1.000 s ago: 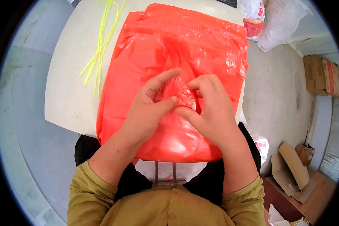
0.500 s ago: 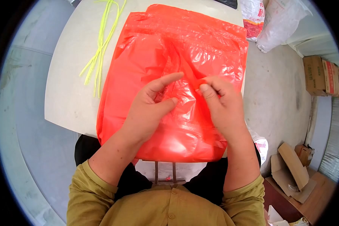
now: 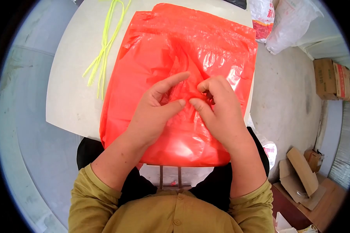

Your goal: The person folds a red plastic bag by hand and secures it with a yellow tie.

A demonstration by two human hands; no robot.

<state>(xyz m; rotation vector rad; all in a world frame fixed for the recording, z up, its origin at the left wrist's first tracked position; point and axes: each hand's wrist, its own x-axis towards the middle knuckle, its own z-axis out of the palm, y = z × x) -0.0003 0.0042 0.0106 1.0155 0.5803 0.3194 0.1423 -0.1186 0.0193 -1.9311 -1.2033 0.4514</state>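
A stack of red plastic bags (image 3: 144, 66) lies on the table, its film gathered into a raised crease in the middle. Over the left side of that crease is my left hand (image 3: 153, 106), thumb and index finger spread with nothing between them. My right hand (image 3: 221, 106) is close by on the right, above the film. Its index finger is bent and its thumb stands apart from it, with red film visible in the gap. The remaining right fingers are curled under and partly hidden.
Yellow-green ties (image 3: 105, 46) lie on the pale table (image 3: 72, 85) to the left. White sacks (image 3: 291, 27) stand beyond the table's right edge. Cardboard boxes (image 3: 326, 79) are at the far right, and an opened carton (image 3: 301, 174) sits lower right.
My right hand has moved left and slightly down, towards my left hand. Its thumb and index finger, pinching the red film before, have parted. My left hand has barely moved.
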